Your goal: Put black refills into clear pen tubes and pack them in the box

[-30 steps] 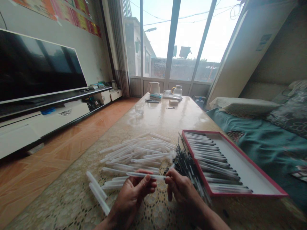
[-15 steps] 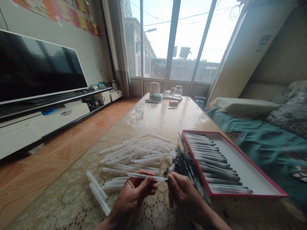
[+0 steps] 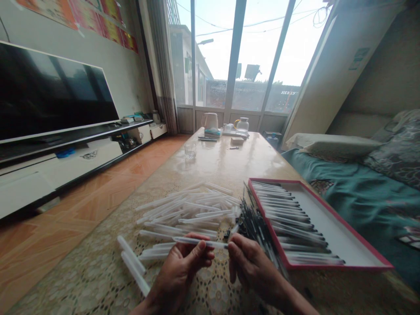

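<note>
pen (image 3: 219, 245), pale and see-through, lies crosswise between your two hands, above the patterned tabletop (image 3: 217, 292). your left hand (image 3: 183, 267) has it in a narrow pinch, thumb on top and fingers beneath, with the pen's left end sticking out past them. your right hand (image 3: 249, 258) has its fingertips drawn tightly together on the pen's right end, where a bit of dark shows; the very tip is covered by your fingers, so you can't tell whether a small part sits inside that grip.

for writing, you have the coloured posters (image 3: 110, 22) high on the left wall, cut off by the top edge, their print too blurred to read. a bluish label (image 3: 359, 58) on the tall pale unit (image 3: 328, 83) at the right is just as unreadable.

past your hands, a heap of clear tubes (image 3: 215, 214) lies on the table, the lower ones partly buried. thin dark rods (image 3: 254, 221) are bunched against the left side of the red-rimmed tray (image 3: 323, 210), some hidden behind your right hand. pens with dark ends (image 3: 288, 214) lie in rows along the tray's left part. your forearms run off the bottom edge, and the television (image 3: 55, 87) is cut off at the left.
</note>
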`<move>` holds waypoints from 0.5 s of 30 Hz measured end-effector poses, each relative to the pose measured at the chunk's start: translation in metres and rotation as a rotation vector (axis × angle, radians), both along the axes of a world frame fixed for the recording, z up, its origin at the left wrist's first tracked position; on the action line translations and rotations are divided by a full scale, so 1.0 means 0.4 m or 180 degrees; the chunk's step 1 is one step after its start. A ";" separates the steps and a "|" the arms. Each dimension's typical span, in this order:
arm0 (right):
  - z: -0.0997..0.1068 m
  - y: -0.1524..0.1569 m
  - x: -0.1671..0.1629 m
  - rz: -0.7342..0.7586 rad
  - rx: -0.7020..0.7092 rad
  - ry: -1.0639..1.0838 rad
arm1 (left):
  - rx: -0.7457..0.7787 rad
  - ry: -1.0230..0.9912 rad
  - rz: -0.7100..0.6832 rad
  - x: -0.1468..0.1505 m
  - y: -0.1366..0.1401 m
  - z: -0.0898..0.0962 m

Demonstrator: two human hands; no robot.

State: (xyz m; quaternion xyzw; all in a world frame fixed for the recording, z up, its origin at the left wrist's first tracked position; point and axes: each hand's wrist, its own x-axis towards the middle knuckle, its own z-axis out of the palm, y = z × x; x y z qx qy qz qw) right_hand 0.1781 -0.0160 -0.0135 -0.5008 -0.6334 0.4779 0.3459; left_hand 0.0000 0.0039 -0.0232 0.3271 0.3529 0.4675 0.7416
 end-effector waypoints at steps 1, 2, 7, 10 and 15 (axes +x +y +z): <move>-0.002 0.000 0.001 0.0035 -0.0130 0.0064 | 0.0034 -0.0003 -0.0020 -0.001 0.001 0.000; -0.002 0.000 0.004 0.0045 -0.0188 0.0073 | 0.0066 0.0015 -0.0028 -0.001 0.001 0.001; 0.018 0.001 0.018 -0.0216 0.0863 -0.0652 | 0.0305 0.0366 -0.0179 0.004 -0.005 0.013; 0.022 0.001 0.016 -0.0028 0.1285 -0.0976 | 0.0490 0.0588 -0.0325 0.012 -0.008 0.014; 0.007 0.004 0.017 0.0115 0.1364 -0.1137 | 0.0748 0.0790 -0.0269 0.023 -0.001 -0.011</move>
